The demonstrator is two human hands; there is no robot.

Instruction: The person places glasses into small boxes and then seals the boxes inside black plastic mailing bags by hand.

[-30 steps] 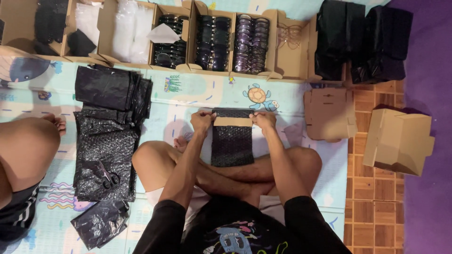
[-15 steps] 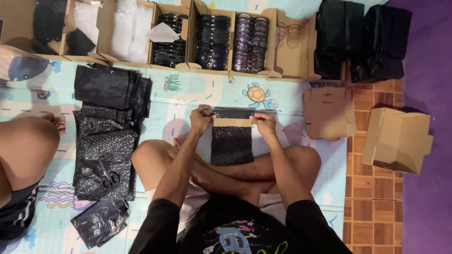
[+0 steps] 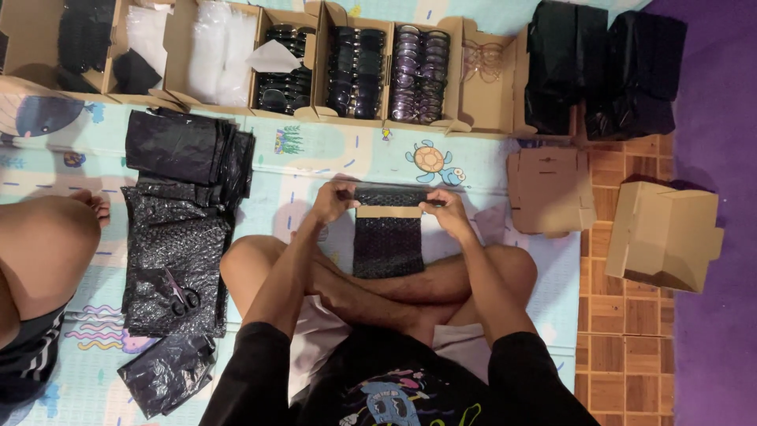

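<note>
Colours and patterns, floor scene seen from above

Black bubble-wrap sheet point(image 3: 388, 237) at centre, dimpled all over, with a plain tan cardboard strip point(image 3: 389, 211) across it; stack of black bubble wrap point(image 3: 173, 260) at left, same dimpled texture; glossy black plastic bags point(image 3: 189, 150) above it. Pale mint play mat point(image 3: 331, 154) with dashed blue lines, a cartoon turtle point(image 3: 432, 160) in green and orange, a grey-blue whale point(image 3: 43, 114) at far left. Brown cardboard boxes point(image 3: 666, 233) right; orange-brown wood-pattern tiles point(image 3: 623, 315); purple floor point(image 3: 717, 118) at right edge. Black shirt point(image 3: 394, 386) with multicoloured cartoon print, bottom centre.
</note>
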